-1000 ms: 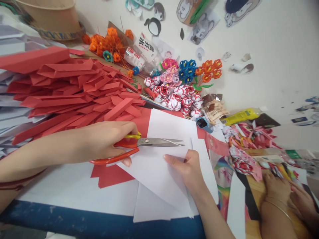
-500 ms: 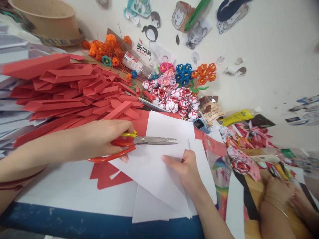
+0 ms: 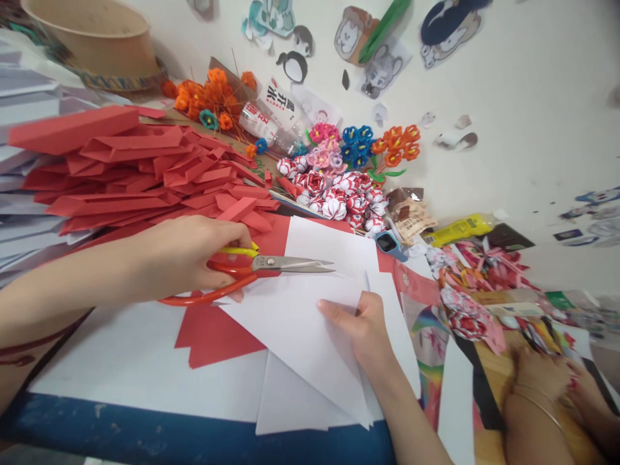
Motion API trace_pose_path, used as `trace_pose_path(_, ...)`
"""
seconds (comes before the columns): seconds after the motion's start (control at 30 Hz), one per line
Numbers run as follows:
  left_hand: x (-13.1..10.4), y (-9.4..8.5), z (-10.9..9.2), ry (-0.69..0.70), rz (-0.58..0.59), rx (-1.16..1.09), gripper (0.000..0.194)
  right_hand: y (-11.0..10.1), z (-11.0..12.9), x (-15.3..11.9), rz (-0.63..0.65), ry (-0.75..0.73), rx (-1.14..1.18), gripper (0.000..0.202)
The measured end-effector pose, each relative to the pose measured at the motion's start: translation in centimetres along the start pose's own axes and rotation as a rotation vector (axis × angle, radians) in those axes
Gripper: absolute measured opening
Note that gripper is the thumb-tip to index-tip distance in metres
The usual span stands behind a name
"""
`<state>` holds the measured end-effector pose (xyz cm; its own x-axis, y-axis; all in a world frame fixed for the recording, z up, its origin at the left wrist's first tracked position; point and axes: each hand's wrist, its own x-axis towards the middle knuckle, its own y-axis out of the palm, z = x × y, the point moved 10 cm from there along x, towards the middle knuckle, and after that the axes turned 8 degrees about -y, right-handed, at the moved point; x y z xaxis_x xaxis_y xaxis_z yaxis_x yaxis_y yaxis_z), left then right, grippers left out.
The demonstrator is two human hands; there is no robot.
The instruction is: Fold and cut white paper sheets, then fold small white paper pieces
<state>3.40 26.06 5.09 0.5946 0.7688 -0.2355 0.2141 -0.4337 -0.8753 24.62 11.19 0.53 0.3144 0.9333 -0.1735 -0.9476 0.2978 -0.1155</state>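
The red-and-yellow-handled scissors [image 3: 269,262] are held in the left hand [image 3: 194,248], the fingers closed around the handles. The blades are pointed to the right and parted by only a narrow gap, just above the far edge of a white paper sheet [image 3: 300,332]. A thin white sliver is seen along the blades. The sheet is gripped near its right side by the right hand [image 3: 365,329], the thumb laid flat on top and the other fingers largely hidden.

Beneath this sheet, further white sheets [image 3: 285,400] are fanned toward the near edge of the blue desk [image 3: 194,434]. A piece of red paper [image 3: 217,339] is partly covered by the sheet, to its left. Beyond the left hand, folded red paper strips [image 3: 140,168] are heaped beside folded white paper [image 3: 24,213]. Red-and-white paper roses [image 3: 334,197] are clustered at the back, with a light-blue smartwatch [image 3: 387,243] placed near them. At the far right, another person's hands [image 3: 542,374] are seen over a wooden surface [image 3: 489,381].
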Motion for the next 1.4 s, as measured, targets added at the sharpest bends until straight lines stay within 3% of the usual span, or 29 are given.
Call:
trace_pose_path(0.1,-0.1,0.5,-0.1,0.025,0.087,0.052,0.029,-0.3,0.1,0.1,-0.018,-0.016,-0.019,0.026)
trace_pose_path(0.5,-0.5,1.8,-1.1,-0.01,0.145,0.026,0.032,-0.1,0.6,0.0,-0.038,-0.036,-0.093,0.024)
trace_pose_path(0.67,-0.5,1.5,-1.1,-0.024,0.149,0.001,0.034,-0.7,1.4,-0.1,-0.096,-0.08,-0.129,0.024)
trace_pose_path(1.4,-0.7,2.8,-2.3,0.094,0.236,-0.166,0.024,-0.4,2.5,-0.5,-0.07,-0.154,-0.255,0.028)
